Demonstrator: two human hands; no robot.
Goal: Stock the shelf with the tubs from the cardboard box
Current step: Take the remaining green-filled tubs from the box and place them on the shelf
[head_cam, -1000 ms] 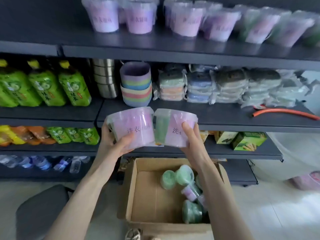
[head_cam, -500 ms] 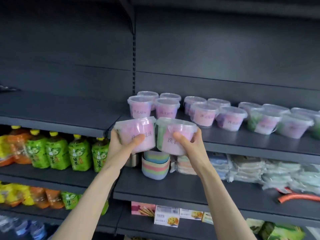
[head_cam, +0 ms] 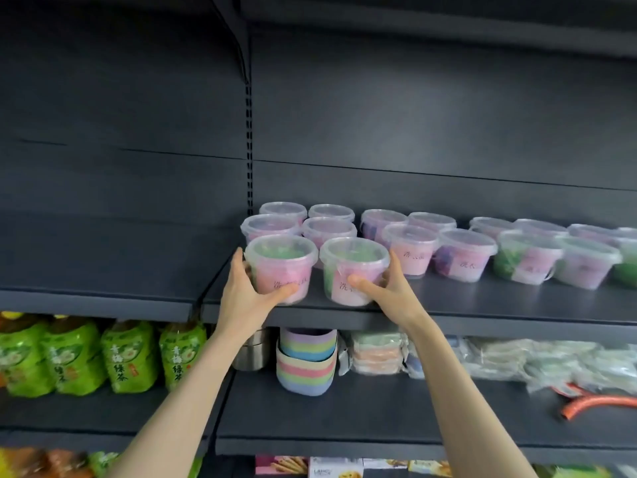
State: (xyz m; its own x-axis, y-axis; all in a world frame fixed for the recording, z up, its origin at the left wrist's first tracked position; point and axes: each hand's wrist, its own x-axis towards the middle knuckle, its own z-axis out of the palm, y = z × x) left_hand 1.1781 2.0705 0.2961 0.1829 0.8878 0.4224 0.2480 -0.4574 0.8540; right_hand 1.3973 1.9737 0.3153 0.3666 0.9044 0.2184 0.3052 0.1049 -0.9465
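Observation:
Two clear lidded tubs with pink labels stand side by side at the front left of the dark upper shelf (head_cam: 482,301). My left hand (head_cam: 246,291) grips the left tub (head_cam: 281,267), thumb across its front. My right hand (head_cam: 386,288) grips the right tub (head_cam: 355,267) the same way. Both tubs sit at the shelf's front edge, in front of several more tubs (head_cam: 462,253) lined up in rows to the right. The cardboard box is out of view.
To the left, the neighbouring upper shelf (head_cam: 103,270) is bare. Below are green tea bottles (head_cam: 127,357), stacked coloured cups (head_cam: 306,360), a steel container (head_cam: 251,350), bagged goods (head_cam: 517,360) and an orange-handled tool (head_cam: 599,403). Snack boxes (head_cam: 334,469) line the bottom edge.
Both hands lifted the two tubs from above the cardboard box up to the upper shelf and set them at its front edge. My view tilted upward.

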